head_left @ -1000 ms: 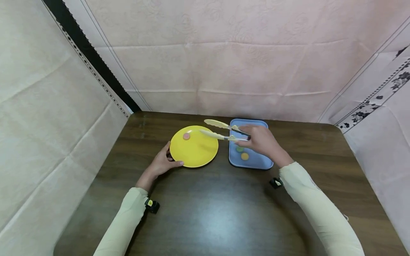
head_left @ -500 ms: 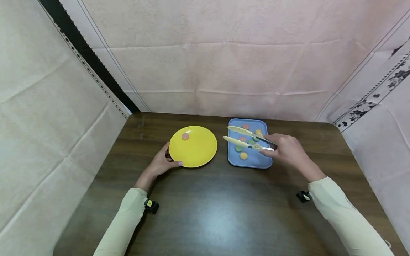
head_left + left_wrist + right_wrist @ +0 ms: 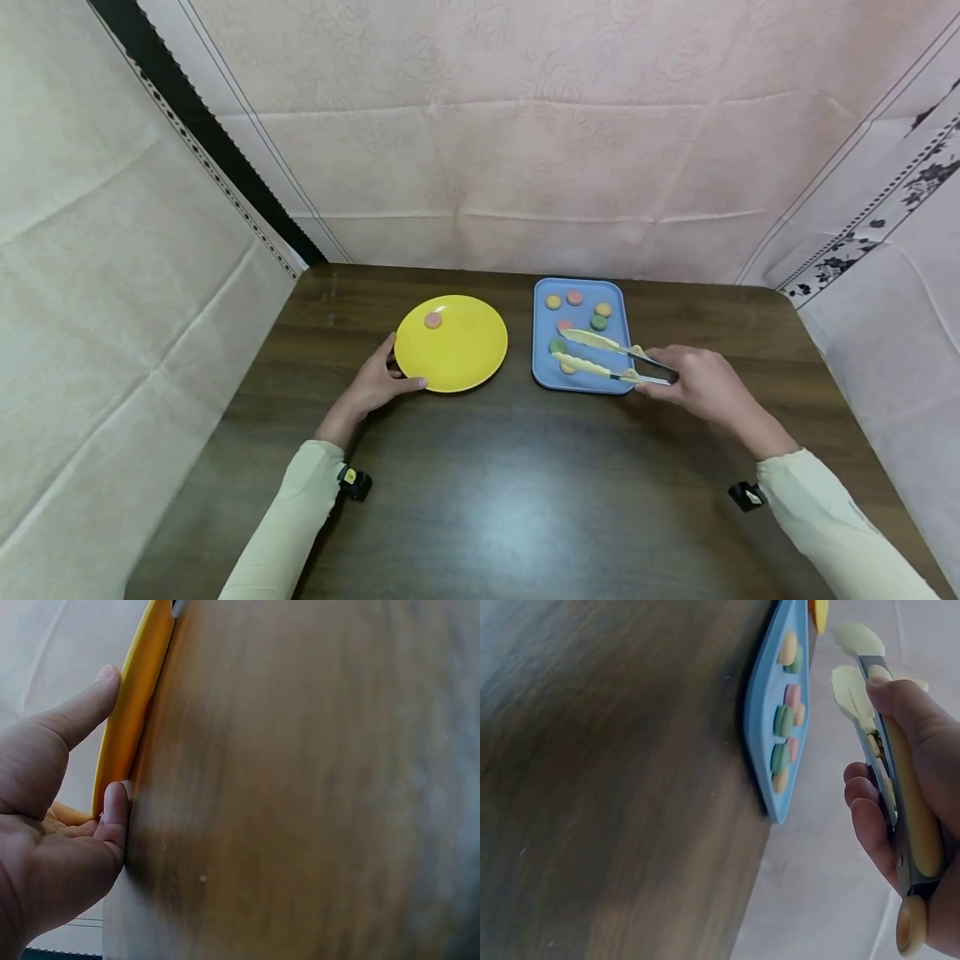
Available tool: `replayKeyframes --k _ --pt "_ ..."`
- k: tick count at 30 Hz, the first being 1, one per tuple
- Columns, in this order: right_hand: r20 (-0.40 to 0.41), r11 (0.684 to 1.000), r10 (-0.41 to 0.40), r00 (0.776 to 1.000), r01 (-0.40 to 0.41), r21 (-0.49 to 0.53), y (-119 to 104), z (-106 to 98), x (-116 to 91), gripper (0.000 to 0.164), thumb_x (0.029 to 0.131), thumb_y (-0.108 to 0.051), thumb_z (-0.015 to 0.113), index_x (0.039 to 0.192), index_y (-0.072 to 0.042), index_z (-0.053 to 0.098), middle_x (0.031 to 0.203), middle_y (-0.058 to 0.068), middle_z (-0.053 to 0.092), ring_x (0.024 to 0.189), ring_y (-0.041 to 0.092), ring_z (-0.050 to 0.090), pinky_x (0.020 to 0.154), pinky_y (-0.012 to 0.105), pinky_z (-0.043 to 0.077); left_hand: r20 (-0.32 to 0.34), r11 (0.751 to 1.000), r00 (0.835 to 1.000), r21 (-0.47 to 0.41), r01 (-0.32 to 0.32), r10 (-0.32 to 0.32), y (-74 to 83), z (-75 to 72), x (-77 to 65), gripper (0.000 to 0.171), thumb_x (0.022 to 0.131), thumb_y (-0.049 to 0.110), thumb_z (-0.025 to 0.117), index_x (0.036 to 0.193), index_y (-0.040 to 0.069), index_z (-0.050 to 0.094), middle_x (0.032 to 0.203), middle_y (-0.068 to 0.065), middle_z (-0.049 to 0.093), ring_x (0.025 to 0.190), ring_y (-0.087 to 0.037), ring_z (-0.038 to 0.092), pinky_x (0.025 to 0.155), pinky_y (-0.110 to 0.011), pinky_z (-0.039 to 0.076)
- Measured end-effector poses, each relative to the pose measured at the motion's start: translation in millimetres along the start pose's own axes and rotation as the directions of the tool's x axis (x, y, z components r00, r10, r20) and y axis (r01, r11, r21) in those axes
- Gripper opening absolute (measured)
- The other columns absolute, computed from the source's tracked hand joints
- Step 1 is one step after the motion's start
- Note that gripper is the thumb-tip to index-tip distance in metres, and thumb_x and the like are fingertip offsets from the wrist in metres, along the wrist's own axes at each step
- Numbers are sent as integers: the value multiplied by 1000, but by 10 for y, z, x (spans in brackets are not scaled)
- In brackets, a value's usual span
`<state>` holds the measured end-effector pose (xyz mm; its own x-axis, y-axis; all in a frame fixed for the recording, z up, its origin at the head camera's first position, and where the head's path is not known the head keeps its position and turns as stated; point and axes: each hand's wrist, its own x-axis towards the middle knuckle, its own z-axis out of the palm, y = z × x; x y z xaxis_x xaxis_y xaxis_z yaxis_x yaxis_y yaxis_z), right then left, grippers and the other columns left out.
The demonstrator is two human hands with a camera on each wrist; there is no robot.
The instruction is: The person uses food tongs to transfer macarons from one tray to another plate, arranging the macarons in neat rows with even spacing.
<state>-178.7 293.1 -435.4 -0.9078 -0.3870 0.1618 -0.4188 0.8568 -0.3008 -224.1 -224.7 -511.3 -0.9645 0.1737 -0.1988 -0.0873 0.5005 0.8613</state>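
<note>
In the head view, my left hand (image 3: 373, 387) holds the near-left rim of a yellow plate (image 3: 457, 354), thumb on top. The left wrist view shows the plate's edge (image 3: 124, 742) between thumb and fingers. A pink macaron (image 3: 432, 320) lies on the plate. My right hand (image 3: 703, 383) grips a pair of tongs (image 3: 592, 339) with cream-coloured tips. The tips stand apart, above a blue tray (image 3: 545, 321), with nothing seen between them. Several macarons (image 3: 784, 720) in pink, yellow and green lie in the tray; the tongs partly cover a yellow macaron (image 3: 567, 368).
Plate and tray stand side by side near the far edge of a brown wooden table (image 3: 480, 492), with a gap between them. Pale cloth (image 3: 525, 167) hangs behind the table and at both sides. A small black camera sits on each wrist.
My right hand has drawn the tongs from beside the plate rightward and nearer to me, over the tray's near part. More macarons are now uncovered. My left hand and the plate stay nearly still.
</note>
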Motion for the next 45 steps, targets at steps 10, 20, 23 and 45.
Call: replayKeyframes --k 10,20,23,45 --pt "37 999 -18 999 19 -26 153 29 -60 54 85 -37 85 120 2 73 94 8 73 66 11 50 57 27 41 -1 1000 1000 -6 -6 6 -24 -15 -3 123 80 38 89 166 14 4 160 -19 33 125 -37 55 101 -47 51" --pt "62 998 -44 997 48 -48 205 58 -35 53 83 -38 86 118 1 74 92 7 73 67 10 52 58 31 44 -2 1000 1000 -5 -8 8 -19 -8 -6 123 80 39 89 166 13 4 160 -19 33 125 -36 55 99 -46 52" --pt "65 997 -49 997 53 -57 213 63 -36 53 83 -38 86 118 0 74 98 10 75 70 12 55 61 35 47 -2 1000 1000 -4 -8 8 -16 -1 -8 124 80 39 89 166 13 4 160 -19 33 125 -37 55 99 -47 52" --pt "71 998 -27 997 30 -52 182 51 -72 50 86 -34 84 120 2 73 101 13 75 69 12 54 60 33 46 -2 1000 1000 -10 -28 28 -27 8 18 120 80 37 89 166 16 9 156 -18 38 122 -35 58 97 -44 54"
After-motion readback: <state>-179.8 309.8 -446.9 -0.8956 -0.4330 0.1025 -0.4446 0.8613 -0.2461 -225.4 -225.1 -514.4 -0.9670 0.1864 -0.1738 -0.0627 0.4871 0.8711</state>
